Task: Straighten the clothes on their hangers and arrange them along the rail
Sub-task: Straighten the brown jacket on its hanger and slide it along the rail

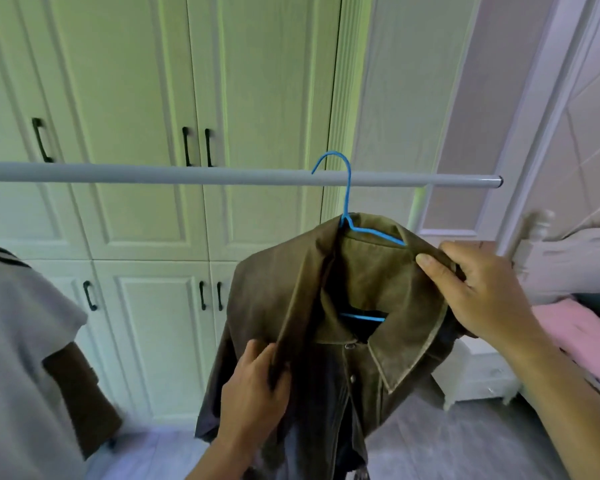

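A brown collared jacket hangs on a blue wire hanger whose hook sits over the grey rail, near its right end. My right hand grips the jacket's right shoulder, thumb on top of the fabric. My left hand pinches the left collar flap and front edge lower down. The jacket tilts toward me, with its collar spread open and snap buttons showing down the front.
A grey garment with dark stripes and a brown one behind it hang at the left. White wardrobe doors with black handles stand behind the rail. A white bed frame with pink bedding lies at the right.
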### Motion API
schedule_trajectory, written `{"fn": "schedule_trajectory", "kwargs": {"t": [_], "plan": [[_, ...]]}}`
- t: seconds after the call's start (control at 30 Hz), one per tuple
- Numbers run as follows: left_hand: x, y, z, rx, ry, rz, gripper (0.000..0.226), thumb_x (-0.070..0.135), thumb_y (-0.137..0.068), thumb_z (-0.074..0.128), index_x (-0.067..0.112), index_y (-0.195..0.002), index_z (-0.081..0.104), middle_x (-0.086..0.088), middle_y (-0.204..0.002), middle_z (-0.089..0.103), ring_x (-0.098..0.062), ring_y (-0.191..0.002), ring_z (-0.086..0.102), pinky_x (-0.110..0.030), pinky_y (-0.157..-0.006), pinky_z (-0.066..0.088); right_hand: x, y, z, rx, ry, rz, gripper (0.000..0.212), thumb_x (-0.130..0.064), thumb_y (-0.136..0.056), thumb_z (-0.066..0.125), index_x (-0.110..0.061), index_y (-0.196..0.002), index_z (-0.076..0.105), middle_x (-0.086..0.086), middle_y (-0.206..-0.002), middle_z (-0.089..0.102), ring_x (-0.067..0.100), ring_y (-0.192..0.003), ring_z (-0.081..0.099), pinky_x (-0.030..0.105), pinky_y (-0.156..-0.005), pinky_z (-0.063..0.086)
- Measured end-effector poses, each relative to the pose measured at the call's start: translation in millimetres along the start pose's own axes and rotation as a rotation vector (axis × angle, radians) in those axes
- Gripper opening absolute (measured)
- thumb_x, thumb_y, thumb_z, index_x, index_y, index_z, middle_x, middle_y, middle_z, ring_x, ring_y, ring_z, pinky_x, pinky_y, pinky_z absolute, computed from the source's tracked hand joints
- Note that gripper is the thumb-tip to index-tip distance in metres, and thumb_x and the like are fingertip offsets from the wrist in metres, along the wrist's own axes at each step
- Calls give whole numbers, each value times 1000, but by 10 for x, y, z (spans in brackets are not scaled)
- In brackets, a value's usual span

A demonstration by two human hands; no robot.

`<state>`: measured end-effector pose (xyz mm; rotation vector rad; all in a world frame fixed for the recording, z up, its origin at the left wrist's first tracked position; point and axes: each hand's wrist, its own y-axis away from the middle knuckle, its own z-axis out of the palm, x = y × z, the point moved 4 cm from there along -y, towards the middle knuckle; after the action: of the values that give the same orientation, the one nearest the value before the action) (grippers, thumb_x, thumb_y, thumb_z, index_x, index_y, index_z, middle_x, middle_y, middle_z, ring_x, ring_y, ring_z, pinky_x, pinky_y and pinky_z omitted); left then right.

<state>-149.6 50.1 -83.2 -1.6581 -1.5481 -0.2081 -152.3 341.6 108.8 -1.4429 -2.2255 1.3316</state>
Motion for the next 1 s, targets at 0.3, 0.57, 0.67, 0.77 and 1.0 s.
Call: {"fn": "schedule_trajectory", "kwargs": {"t": [0.3, 0.57, 0.67, 0.77, 1.0], "plan": [[-230, -61, -1467, 415, -124, 11, 15, 18, -99, 62, 28, -92, 54, 9, -60, 57, -30, -56, 59, -33, -53, 37, 21, 275, 339, -109, -94, -30, 61, -81, -90, 37, -28, -64, 49, 3, -56, 54, 18, -54, 56, 38, -51, 46], [33, -1051, -1924, 62, -487, 266, 30, 21, -92, 56, 39, -110, 73, 11, -110, 78, -26, -103, 70, -37, -79, 50, -200, 371, 623, -269, -158, -169, 39, -59, -94, 51, -33, -66, 49, -1, -61, 56, 12, -55, 56, 31, -53, 48], [84, -1326, -1628, -111, -501, 222, 35, 16, -92, 55, 38, -109, 76, 9, -111, 77, -24, -104, 68, -37, -81, 50, -287, 364, 640, -268, -191, -219, 36, -50, -94, 59, -39, -63, 43, -4, -72, 60, 12, -59, 56, 21, -53, 40], [197, -1452, -1323, -319, -361, 239, 38, 3, -89, 58, 30, -107, 79, 9, -103, 76, -17, -97, 68, -36, -89, 52, -281, 338, 639, -294, -225, -185, 36, -50, -94, 59, -35, -64, 47, -3, -63, 55, 16, -57, 54, 30, -56, 43], [301, -1174, -1250, -482, -26, 157, 36, 37, -102, 57, 41, -72, 76, 17, -76, 74, 4, -73, 64, -35, -84, 52, -143, 266, 537, -303, -400, -81, 34, -22, -100, 67, -25, -68, 55, -5, -60, 52, 4, -54, 49, 15, -55, 36]]}}
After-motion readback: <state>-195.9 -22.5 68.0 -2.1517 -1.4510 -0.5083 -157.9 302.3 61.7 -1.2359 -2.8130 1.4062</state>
